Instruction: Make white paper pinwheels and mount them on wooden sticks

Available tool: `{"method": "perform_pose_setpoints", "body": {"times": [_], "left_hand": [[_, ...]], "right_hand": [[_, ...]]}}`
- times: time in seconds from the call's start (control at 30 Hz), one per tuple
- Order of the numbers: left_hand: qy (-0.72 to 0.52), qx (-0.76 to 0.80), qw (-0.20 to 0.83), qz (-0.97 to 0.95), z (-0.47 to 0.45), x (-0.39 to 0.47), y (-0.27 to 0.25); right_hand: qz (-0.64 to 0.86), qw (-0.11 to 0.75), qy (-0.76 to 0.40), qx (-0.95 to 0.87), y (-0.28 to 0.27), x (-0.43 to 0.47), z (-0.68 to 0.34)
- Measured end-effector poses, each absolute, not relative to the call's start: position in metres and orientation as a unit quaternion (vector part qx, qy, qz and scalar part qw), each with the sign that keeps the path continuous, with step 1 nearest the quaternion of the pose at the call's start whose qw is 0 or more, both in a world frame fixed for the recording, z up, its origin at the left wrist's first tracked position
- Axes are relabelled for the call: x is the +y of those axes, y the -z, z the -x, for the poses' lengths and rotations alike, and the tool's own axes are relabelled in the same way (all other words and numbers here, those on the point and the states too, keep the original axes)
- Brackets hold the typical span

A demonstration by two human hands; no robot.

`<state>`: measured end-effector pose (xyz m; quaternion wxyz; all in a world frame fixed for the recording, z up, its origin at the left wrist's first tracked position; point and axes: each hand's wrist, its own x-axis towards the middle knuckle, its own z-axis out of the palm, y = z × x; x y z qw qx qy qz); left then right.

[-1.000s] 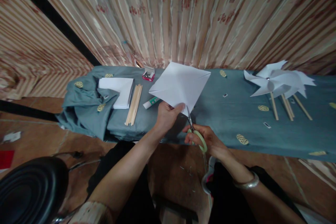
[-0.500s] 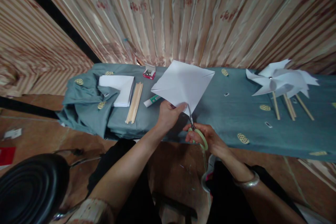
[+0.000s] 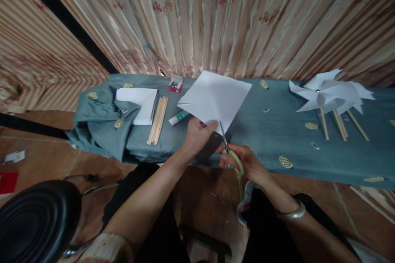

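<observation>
A square sheet of white paper [image 3: 216,94] is held cornerwise over the cloth-covered table, with slits at its left and right corners. My left hand [image 3: 199,133] pinches its near edge, thumb on top. In my right hand [image 3: 242,158] are scissors [image 3: 235,162] with light green handles, their blades at the paper's near corner, close to my left thumb. Partly under the paper lies a white and green glue stick [image 3: 178,118]. Left of that are a bundle of wooden sticks [image 3: 158,121] and a stack of white paper [image 3: 145,104].
A small open red and white box [image 3: 175,84] with metal pieces stands near the table's back edge. Several white paper pinwheels [image 3: 331,92] on sticks lie at the right. The grey-green cloth [image 3: 271,131] is rumpled at its left end. Striped curtains [image 3: 212,20] hang behind.
Almost nothing differs. The scissors and my right hand have shifted very slightly, while the paper and my left hand stay in place.
</observation>
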<state>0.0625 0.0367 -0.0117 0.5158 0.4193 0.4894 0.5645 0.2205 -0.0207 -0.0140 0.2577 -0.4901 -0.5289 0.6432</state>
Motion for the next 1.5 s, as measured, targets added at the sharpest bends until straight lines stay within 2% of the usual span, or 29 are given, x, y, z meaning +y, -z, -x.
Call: {"method": "perform_pose_setpoints", "body": {"times": [0.83,1.17,1.5], "left_hand": [[-0.573,0.482,0.513,-0.419,-0.06,0.035,0.007],[-0.574,0.49,0.515,-0.407,-0.057,0.035,0.006],[-0.544,0.493,0.553,-0.395,-0.067,0.029,0.011]], "right_hand": [[0.522,0.275,-0.662,-0.462,0.013,-0.018,-0.216],[0.508,0.269,-0.652,-0.495,0.019,-0.019,-0.219],[0.504,0.302,-0.635,-0.502,0.02,-0.018,-0.22]]}}
